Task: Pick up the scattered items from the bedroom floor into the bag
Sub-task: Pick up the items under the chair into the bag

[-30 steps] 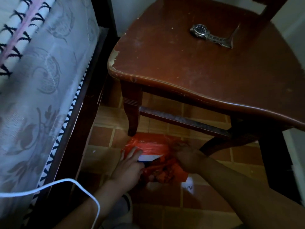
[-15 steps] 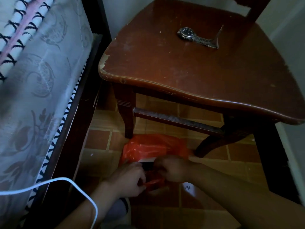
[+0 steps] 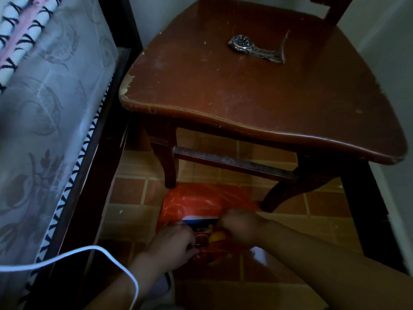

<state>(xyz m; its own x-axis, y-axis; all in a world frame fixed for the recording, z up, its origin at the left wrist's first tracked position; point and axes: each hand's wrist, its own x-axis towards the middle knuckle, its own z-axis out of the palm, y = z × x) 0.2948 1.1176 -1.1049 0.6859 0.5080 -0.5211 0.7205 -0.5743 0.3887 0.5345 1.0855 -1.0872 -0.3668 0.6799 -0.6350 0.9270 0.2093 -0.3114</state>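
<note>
An orange plastic bag point(image 3: 201, 202) lies on the tiled floor in front of the chair's legs. My left hand point(image 3: 172, 245) grips the bag's near edge at its mouth. My right hand point(image 3: 241, 224) holds the opposite edge of the mouth. Between my hands the mouth gapes, showing a white, red and blue flat item point(image 3: 200, 219) and something yellow point(image 3: 215, 238) inside. Most of the bag's contents are hidden in shadow.
A worn wooden chair point(image 3: 257, 104) stands over the bag, with a metal wristwatch point(image 3: 252, 49) on its seat. A mattress on a dark bed frame point(image 3: 51, 121) fills the left. A white cable point(image 3: 89, 253) loops over my left forearm. A white shoe point(image 3: 166, 285) shows below.
Both hands moved closer together at the bag's mouth and pulled it apart, so the yellow thing inside now shows. The view tilted slightly, bringing the chair lower and larger in frame.
</note>
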